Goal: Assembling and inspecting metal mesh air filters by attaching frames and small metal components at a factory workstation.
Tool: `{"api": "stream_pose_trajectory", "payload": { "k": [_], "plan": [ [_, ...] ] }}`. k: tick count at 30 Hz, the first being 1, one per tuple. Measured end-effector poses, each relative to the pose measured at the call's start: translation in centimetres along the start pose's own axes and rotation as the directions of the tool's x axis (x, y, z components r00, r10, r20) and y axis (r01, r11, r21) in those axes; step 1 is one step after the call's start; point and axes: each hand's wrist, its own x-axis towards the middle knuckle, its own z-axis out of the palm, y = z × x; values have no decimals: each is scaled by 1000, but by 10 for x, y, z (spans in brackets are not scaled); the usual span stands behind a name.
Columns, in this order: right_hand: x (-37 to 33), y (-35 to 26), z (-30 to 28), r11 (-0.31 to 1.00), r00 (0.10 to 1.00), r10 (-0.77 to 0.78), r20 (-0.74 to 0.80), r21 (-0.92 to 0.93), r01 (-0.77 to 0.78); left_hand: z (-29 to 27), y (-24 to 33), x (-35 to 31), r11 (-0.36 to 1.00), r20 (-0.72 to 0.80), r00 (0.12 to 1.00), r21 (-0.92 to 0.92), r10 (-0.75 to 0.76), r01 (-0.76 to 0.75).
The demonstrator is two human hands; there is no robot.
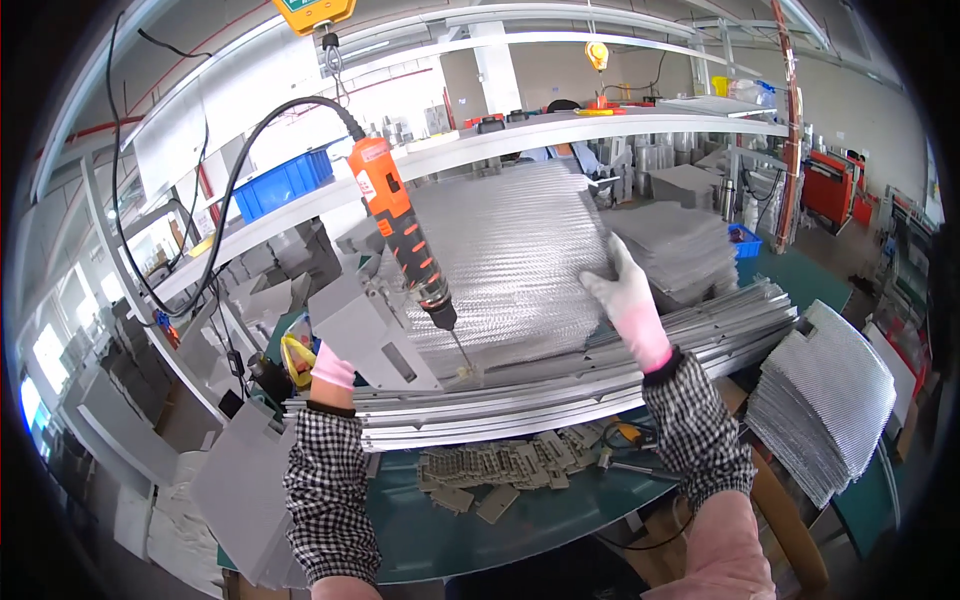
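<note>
My left hand, in a pink-cuffed glove, holds a grey metal panel with a slotted end; its fingers are hidden behind the panel. My right hand, in a white glove with pink at the wrist, is at the right edge of a shiny ridged mesh sheet. Thumb and fingers are spread apart there. Between my hands an orange and black electric screwdriver hangs tilted, untouched, its thin bit pointing down at the sheet's near edge. Long silver metal rails lie in front of the sheet.
Flat grey-green plastic pieces are heaped on the green tabletop near me. A stack of mesh sheets stands at the right, with another stack farther back. Above runs a white shelf carrying a blue bin.
</note>
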Motion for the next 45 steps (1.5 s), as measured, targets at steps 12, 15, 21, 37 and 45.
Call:
{"api": "stream_pose_trajectory", "payload": {
  "k": [12, 15, 21, 37, 45],
  "plan": [
    [49, 61, -29, 909, 994, 107, 30, -407, -86, 49, 24, -21, 14, 198, 779, -966, -594, 257],
    [84, 59, -41, 932, 985, 68, -157, -342, -119, 54, 22, -26, -355, 351, 703, -923, -619, 149],
    [104, 4, 23, 561, 928, 357, 110, -820, -119, -51, 56, -70, 687, -78, 841, -619, -535, 379],
    [102, 106, -138, 916, 984, -137, 114, 392, 82, -142, 30, -289, 668, 435, 573, 94, -695, 738],
    [42, 88, -174, 878, 998, -1, -57, 478, 28, -130, 37, -227, 693, 605, 449, 253, -657, 675]
  ]
}}
